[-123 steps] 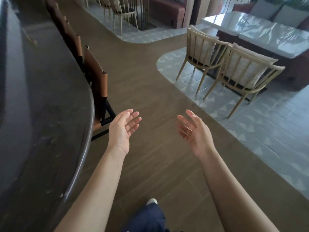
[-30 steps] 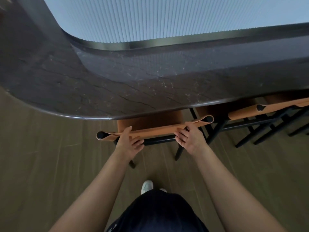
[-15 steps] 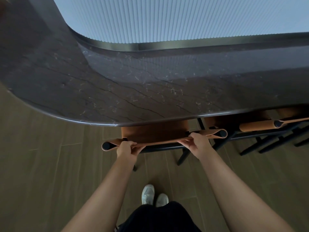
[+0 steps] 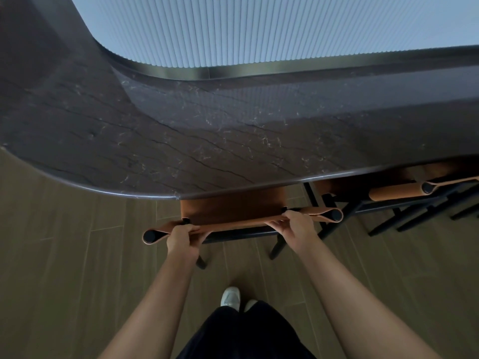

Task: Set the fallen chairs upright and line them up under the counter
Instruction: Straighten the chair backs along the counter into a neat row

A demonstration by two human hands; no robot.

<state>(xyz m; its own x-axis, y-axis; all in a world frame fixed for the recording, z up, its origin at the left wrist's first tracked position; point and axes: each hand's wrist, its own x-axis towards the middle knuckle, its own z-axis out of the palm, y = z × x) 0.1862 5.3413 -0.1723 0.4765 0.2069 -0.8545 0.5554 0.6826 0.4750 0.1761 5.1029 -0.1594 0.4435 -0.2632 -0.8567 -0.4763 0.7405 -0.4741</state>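
Note:
A chair [image 4: 233, 211] with a tan leather seat and back on a black frame stands upright, its seat partly under the dark stone counter [image 4: 207, 141]. My left hand [image 4: 182, 235] grips the left part of the chair's backrest top. My right hand [image 4: 298, 225] grips the right part of the same backrest. A second tan chair [image 4: 396, 191] stands upright to the right, also tucked under the counter's edge.
The counter's rounded corner curves away at the left. A ribbed pale panel [image 4: 259, 29] rises behind the counter. Wood-look floor [image 4: 64, 268] spreads on both sides. My feet in white shoes [image 4: 230, 296] stand just behind the chair.
Four seconds ago both hands were free over the floor. Within the last second my fingers have curled round the backrest and the chair has slid a little further from me, toward the counter.

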